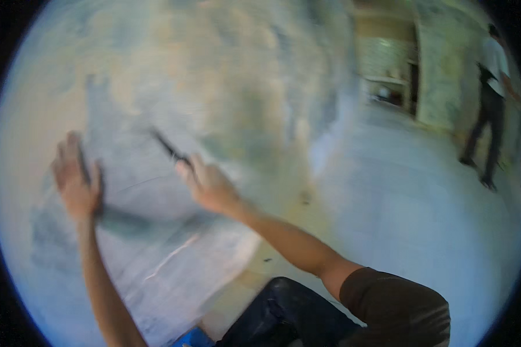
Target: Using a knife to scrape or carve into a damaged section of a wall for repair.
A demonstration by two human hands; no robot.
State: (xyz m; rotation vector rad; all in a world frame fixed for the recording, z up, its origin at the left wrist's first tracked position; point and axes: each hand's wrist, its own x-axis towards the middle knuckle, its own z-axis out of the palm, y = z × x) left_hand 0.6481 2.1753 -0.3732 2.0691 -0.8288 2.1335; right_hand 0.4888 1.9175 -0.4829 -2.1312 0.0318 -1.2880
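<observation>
My left hand (pixel 77 184) rests flat on a patchy, stained wall (pixel 185 69), its fingers stretched upward and the thumb apart. To its right, my right hand (pixel 213 188) is closed around a slim dark tool (pixel 165 144). The tool slants up and left, with its far end close to the wall. Motion blur hides its exact kind and whether the tip touches. Around both hands the wall shows a grey patch (pixel 136 165) with cream and yellowish areas about it. A pale streak (pixel 173 255) runs slantwise below the hands.
My bent knee (pixel 281 298) in dark trousers is at the bottom, beside a blue object (pixel 194 338) cut off by the edge. Pale floor (pixel 382 196) stretches right. A person (pixel 493 98) stands at far right, near a recess with a shelf (pixel 385 80).
</observation>
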